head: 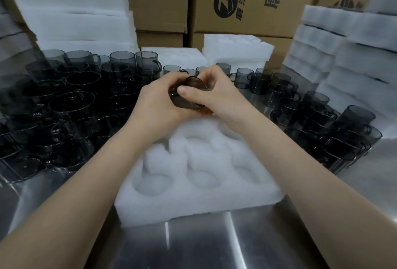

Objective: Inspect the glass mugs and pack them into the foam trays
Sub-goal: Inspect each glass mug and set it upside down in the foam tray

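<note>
Both left hand (pixel 158 102) and right hand (pixel 221 99) grip mug (pixel 186 103) (above tray (pixel 193 206)).

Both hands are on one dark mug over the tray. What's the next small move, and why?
Probably lower the dark glass mug straight down into an empty pocket of the foam tray. The left hand and right hand both hold it just above the tray's far end, and every pocket that shows holds nothing, so any nearby one is free.
</note>
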A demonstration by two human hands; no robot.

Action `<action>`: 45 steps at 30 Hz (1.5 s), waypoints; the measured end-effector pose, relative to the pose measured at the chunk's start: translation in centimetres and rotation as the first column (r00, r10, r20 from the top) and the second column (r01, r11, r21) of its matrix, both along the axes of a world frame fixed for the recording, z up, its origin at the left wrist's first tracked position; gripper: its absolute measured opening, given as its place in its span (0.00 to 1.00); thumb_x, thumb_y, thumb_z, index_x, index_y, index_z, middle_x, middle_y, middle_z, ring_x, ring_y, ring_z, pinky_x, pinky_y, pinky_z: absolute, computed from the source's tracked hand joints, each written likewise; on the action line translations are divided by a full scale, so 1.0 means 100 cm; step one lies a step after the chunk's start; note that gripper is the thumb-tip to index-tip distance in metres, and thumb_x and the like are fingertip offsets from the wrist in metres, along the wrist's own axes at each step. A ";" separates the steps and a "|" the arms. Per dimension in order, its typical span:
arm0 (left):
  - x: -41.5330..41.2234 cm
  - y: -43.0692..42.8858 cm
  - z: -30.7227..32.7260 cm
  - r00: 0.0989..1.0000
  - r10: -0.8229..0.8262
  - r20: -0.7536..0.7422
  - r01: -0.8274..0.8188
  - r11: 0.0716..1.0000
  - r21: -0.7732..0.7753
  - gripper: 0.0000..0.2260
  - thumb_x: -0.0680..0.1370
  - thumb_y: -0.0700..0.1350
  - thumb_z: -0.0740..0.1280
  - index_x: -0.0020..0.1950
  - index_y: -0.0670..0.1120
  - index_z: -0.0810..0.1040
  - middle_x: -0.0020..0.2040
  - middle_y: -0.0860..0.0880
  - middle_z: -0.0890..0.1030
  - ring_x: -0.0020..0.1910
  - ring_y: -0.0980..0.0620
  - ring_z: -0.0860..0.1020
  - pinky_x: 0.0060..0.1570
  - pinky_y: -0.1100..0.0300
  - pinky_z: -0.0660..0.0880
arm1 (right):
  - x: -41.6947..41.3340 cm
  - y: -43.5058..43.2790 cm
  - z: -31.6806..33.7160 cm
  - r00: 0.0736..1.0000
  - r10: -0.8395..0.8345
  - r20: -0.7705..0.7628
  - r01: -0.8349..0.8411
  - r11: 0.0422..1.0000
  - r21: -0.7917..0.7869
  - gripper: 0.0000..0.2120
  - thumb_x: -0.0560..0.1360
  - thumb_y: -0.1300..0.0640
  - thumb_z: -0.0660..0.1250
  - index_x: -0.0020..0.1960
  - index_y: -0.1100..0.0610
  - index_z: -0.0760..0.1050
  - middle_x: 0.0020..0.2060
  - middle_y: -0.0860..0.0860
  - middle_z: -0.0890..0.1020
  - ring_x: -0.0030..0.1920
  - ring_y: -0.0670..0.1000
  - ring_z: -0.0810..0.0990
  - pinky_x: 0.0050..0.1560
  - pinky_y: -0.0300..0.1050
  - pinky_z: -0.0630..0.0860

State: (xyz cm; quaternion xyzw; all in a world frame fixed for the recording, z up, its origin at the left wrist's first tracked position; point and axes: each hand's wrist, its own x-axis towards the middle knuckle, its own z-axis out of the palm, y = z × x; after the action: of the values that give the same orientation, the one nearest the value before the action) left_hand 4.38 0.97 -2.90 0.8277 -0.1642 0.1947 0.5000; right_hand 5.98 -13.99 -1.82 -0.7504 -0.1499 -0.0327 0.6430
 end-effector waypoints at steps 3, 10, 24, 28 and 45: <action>-0.001 -0.001 0.001 0.999 0.009 0.040 -0.012 0.997 0.080 0.25 0.61 0.45 0.81 0.54 0.56 0.79 0.45 0.63 0.81 0.45 0.71 0.77 0.44 0.79 0.69 | 0.001 0.003 0.002 0.993 -0.109 0.045 0.111 0.992 -0.054 0.15 0.74 0.50 0.73 0.41 0.53 0.67 0.34 0.50 0.74 0.28 0.44 0.73 0.24 0.37 0.69; -0.002 -0.004 0.003 0.992 0.087 0.088 -0.100 0.984 0.150 0.28 0.60 0.57 0.80 0.55 0.54 0.72 0.48 0.59 0.79 0.53 0.54 0.76 0.46 0.73 0.67 | 0.005 -0.005 0.008 0.995 -0.058 -0.086 0.068 0.991 0.117 0.15 0.83 0.50 0.58 0.44 0.55 0.78 0.30 0.48 0.79 0.22 0.49 0.70 0.25 0.39 0.63; -0.010 0.000 0.001 0.988 -0.069 0.141 0.096 0.976 -0.195 0.26 0.64 0.42 0.76 0.57 0.48 0.67 0.56 0.50 0.78 0.57 0.51 0.80 0.59 0.45 0.76 | 0.000 -0.008 0.011 0.966 0.188 -0.176 -0.161 0.974 0.157 0.22 0.84 0.50 0.54 0.65 0.65 0.74 0.50 0.59 0.81 0.45 0.58 0.79 0.49 0.57 0.79; -0.005 0.005 0.001 0.992 0.029 0.119 -0.005 0.980 -0.197 0.25 0.63 0.48 0.77 0.54 0.54 0.69 0.53 0.56 0.77 0.55 0.56 0.78 0.59 0.52 0.76 | -0.002 -0.012 0.011 0.958 0.276 -0.077 -0.252 0.939 0.236 0.18 0.83 0.51 0.56 0.65 0.62 0.73 0.53 0.60 0.79 0.44 0.57 0.79 0.44 0.52 0.79; -0.002 0.002 -0.001 0.984 -0.042 0.172 0.014 0.987 0.158 0.30 0.64 0.43 0.80 0.65 0.53 0.77 0.53 0.57 0.78 0.55 0.58 0.75 0.59 0.67 0.71 | 0.003 -0.008 0.006 0.998 -0.001 -0.068 0.010 0.992 0.126 0.10 0.78 0.51 0.68 0.40 0.53 0.74 0.40 0.52 0.80 0.32 0.54 0.81 0.25 0.42 0.75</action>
State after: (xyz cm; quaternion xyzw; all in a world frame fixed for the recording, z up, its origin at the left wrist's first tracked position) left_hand 4.15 1.21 -3.02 0.8418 -0.2337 0.2459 0.4198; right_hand 6.24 -14.83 -1.23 -0.7092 -0.1237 -0.0185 0.6939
